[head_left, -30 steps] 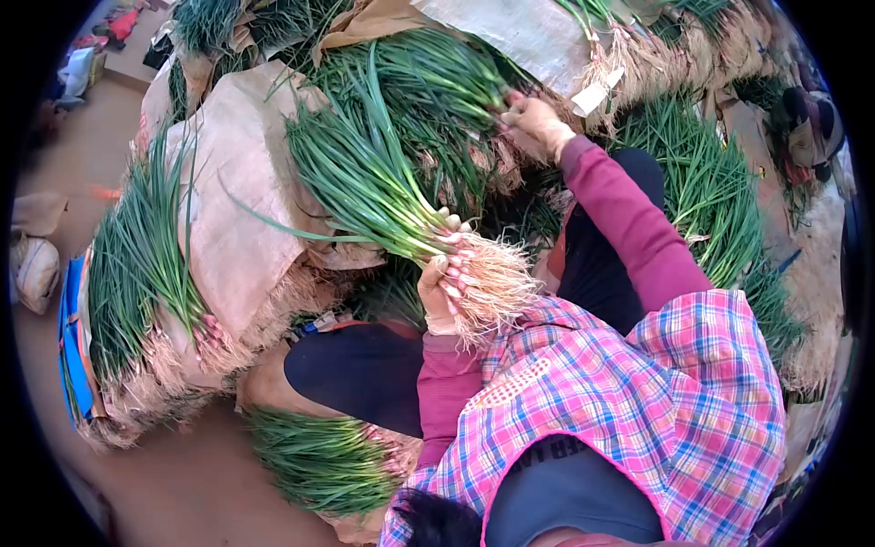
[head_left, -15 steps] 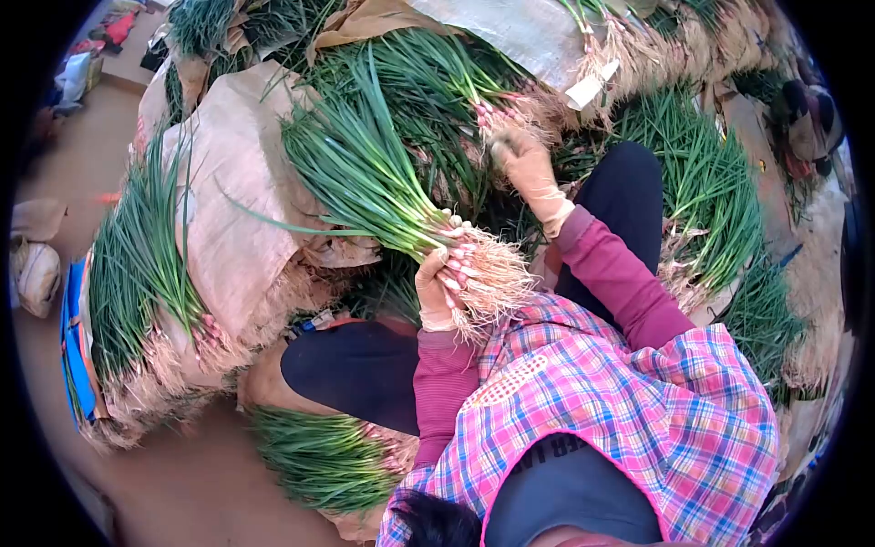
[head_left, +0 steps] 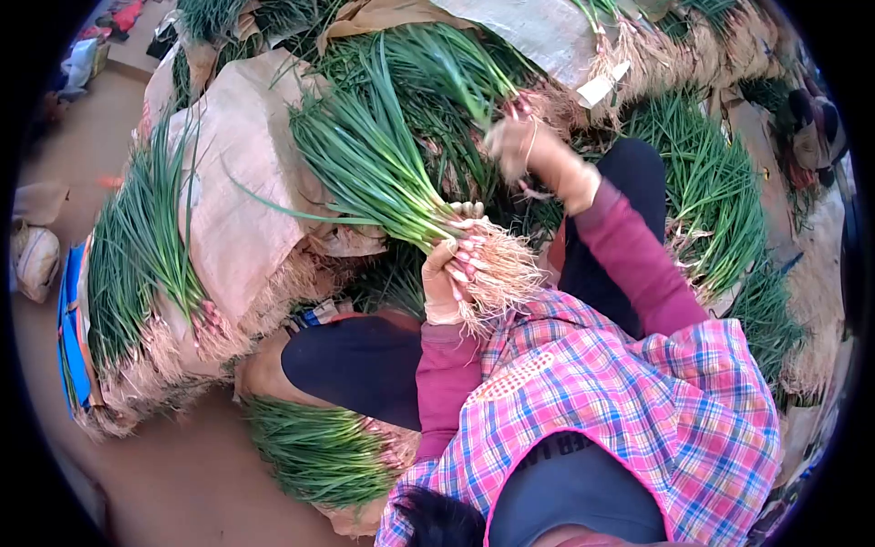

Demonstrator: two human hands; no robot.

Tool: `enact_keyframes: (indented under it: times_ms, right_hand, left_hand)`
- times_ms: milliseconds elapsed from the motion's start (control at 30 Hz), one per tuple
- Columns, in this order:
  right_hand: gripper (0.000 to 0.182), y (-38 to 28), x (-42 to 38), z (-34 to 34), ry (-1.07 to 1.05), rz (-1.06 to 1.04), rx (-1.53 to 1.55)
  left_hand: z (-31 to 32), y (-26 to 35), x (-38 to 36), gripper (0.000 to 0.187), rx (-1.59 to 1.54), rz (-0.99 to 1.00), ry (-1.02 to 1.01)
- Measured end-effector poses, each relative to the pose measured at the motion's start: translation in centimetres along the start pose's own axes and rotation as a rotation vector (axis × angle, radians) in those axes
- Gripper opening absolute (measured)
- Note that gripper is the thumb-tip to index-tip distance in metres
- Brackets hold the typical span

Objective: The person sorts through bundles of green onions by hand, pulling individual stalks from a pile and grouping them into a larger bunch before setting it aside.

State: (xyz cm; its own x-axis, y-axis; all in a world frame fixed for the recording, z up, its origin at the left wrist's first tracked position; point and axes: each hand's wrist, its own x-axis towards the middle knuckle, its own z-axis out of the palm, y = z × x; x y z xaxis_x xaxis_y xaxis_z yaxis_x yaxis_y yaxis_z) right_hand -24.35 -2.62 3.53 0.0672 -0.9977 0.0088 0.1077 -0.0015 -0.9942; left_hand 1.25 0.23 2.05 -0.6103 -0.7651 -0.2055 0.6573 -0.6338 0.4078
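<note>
My left hand [head_left: 444, 281], in a tan glove, is closed around a thick bunch of spring onions [head_left: 392, 173] just above the pinkish bulbs. Its green leaves point up and left, and its pale roots hang toward my lap. Up and to the right of the bunch is my gloved right hand [head_left: 540, 157], smeared by motion. A blurred green stalk runs into its fingers and a small pink bulb [head_left: 534, 190] shows below them, so it appears to grip a single spring onion. Just beyond it lies a pile of spring onions [head_left: 437, 68], bulbs toward the right.
Brown sheeting [head_left: 251, 155] covers part of a stack at the left, with more spring onions [head_left: 150, 237] on its outer side. Another bundle [head_left: 314, 447] lies below my bent knee [head_left: 351, 369]. Further heaps [head_left: 702, 182] stand at the right. Bare brown floor [head_left: 191, 483] shows at the lower left.
My right hand has pulled back slightly from the bulbs of the pile, down and to the right, with a stalk in it. My left hand still holds the bunch in nearly the same place.
</note>
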Motion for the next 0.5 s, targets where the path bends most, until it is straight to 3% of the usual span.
enact_keyframes:
  times_ms: [67, 133, 200, 300, 333, 367, 400, 433, 500]
  right_hand:
    - [0.017, 2.6, -2.2, 4.7, -0.008, 0.139, -0.001]
    - [0.017, 4.0, -2.9, 6.9, 0.019, 0.314, 0.244]
    - [0.021, 4.3, -1.9, 6.4, 0.007, 0.416, 0.389]
    - [0.017, 2.9, -0.8, 7.1, 0.024, 0.36, 0.447]
    - [0.015, 1.8, -1.0, 7.4, 0.061, 0.333, 0.443]
    - [0.015, 0.5, -1.1, 7.1, 0.083, 0.243, 0.334]
    - [0.015, -1.3, -1.4, 6.8, 0.208, 0.086, 0.262]
    - [0.015, -3.9, -2.4, 5.4, 0.284, 0.08, 0.182]
    - [0.015, -7.5, -4.5, 2.4, 0.442, -0.052, -0.055]
  left_hand:
    - [-1.8, -0.2, 0.0, 0.053, -0.14, -0.144, -0.15]
    - [-2.1, -0.2, -0.1, 0.049, 0.109, -0.14, 0.011]
    - [-1.6, -0.2, -0.4, 0.046, 0.098, -0.141, 0.032]
    - [-1.5, 0.1, -0.2, 0.049, -0.006, -0.199, -0.015]
    - [-1.7, -0.5, -0.2, 0.054, 0.156, -0.089, 0.046]
    - [-2.3, -0.2, 0.1, 0.056, 0.125, -0.112, -0.023]
    - [-3.1, 0.0, 0.1, 0.059, 0.089, -0.133, -0.084]
    - [-1.7, -0.3, -0.1, 0.059, 0.081, -0.125, -0.077]
    - [2.1, -0.9, -0.3, 0.058, 0.099, 0.063, 0.18]
